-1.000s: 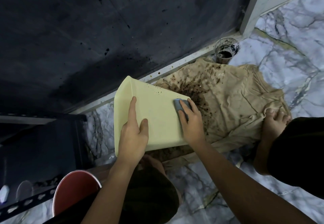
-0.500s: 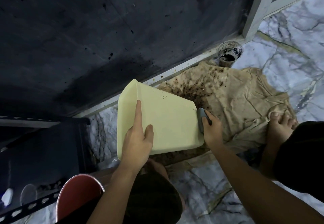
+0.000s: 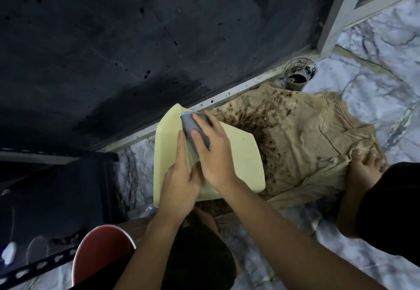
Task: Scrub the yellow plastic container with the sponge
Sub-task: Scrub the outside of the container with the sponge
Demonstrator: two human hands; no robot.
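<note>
Yellow plastic container (image 3: pixel 236 160) is held tilted above the floor, one broad flat side facing the camera, its lower right corner over the stained cloth (image 3: pixel 306 139). A few small dark specks show on its upper right face.

Left hand (image 3: pixel 179 183) holds the container at its lower left part: index finger extended straight up along the face, thumb pressed against the face beside it, remaining fingers hidden behind the edge.

Right hand (image 3: pixel 213 151) crosses over the left and presses the grey sponge (image 3: pixel 193 130) against the upper left part of the container. Fingers lie over the top of the sponge, thumb along its lower side, so the sponge is pinched between them and flat on the plastic.

Cloth is beige, crumpled, heavily spotted dark brown, spread on the marble-patterned floor (image 3: pixel 375 67). A bare foot (image 3: pixel 366 167) rests on its right edge. A dirty clear cup (image 3: pixel 297 73) stands at the cloth's far edge, near the white door frame (image 3: pixel 341 17). A red bucket (image 3: pixel 100 253) sits at lower left.
</note>
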